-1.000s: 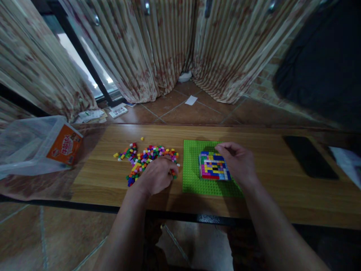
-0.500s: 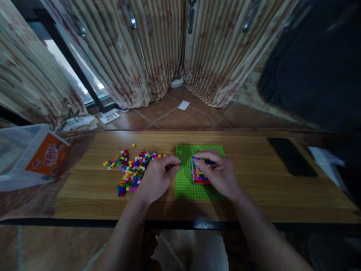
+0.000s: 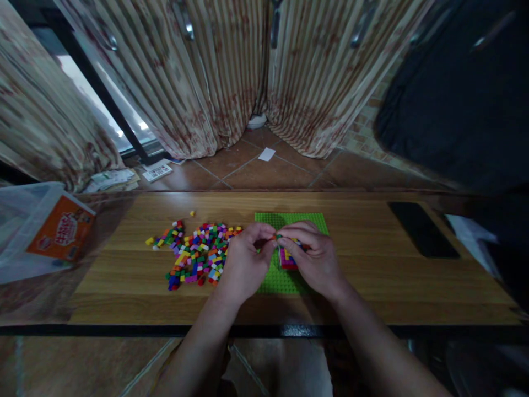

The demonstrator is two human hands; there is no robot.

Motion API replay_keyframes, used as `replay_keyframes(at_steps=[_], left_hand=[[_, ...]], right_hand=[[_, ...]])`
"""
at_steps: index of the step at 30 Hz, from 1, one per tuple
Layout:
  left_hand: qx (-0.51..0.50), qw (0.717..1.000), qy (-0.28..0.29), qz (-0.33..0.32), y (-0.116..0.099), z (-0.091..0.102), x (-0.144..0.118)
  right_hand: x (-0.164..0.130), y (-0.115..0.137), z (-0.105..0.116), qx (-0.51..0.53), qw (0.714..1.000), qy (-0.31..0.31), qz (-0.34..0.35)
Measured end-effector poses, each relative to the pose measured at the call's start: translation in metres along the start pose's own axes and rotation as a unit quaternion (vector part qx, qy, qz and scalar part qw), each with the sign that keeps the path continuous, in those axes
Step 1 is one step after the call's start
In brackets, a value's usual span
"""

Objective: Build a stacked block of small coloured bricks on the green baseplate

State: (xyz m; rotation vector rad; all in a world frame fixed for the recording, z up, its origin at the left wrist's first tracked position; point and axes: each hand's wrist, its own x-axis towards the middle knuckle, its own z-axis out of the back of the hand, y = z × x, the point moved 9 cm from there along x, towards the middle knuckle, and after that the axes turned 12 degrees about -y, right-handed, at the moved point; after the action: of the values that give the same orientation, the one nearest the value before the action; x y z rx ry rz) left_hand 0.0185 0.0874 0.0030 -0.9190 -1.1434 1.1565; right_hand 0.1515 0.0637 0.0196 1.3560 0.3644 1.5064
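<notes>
Pinched between your left hand (image 3: pixel 244 263) and right hand (image 3: pixel 314 259) fingertips, seemingly a small brick meets the multicoloured block (image 3: pixel 286 258) on the green baseplate (image 3: pixel 289 220); seating it wants square alignment, then firm pressure.

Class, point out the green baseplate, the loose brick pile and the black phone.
green baseplate (image 3: pixel 314 221): head view, bare far right corner.
brick pile (image 3: pixel 197 255): head view, middle of the heap.
black phone (image 3: pixel 422 228): head view, middle of its screen.
</notes>
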Motion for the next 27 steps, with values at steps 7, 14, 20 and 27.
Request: replay_keyframes(at_steps=[7,14,20,27], left_hand=[[0.013,1.0,-0.015,0.024,0.008,0.0,0.001],[0.118,0.993,-0.009,0.025,0.013,0.007,0.004],[0.15,0.989,-0.002,0.008,0.009,0.008,0.004],[0.179,0.984,0.002,-0.005,0.009,0.008,0.004]], right_hand=[[0.004,-0.004,0.019,-0.028,0.997,-0.074,-0.013],[0.008,-0.046,0.047,0.064,0.966,-0.173,-0.179],[0.008,-0.056,0.044,0.059,0.967,-0.146,-0.201],[0.007,-0.048,0.035,-0.018,0.992,-0.066,-0.108]])
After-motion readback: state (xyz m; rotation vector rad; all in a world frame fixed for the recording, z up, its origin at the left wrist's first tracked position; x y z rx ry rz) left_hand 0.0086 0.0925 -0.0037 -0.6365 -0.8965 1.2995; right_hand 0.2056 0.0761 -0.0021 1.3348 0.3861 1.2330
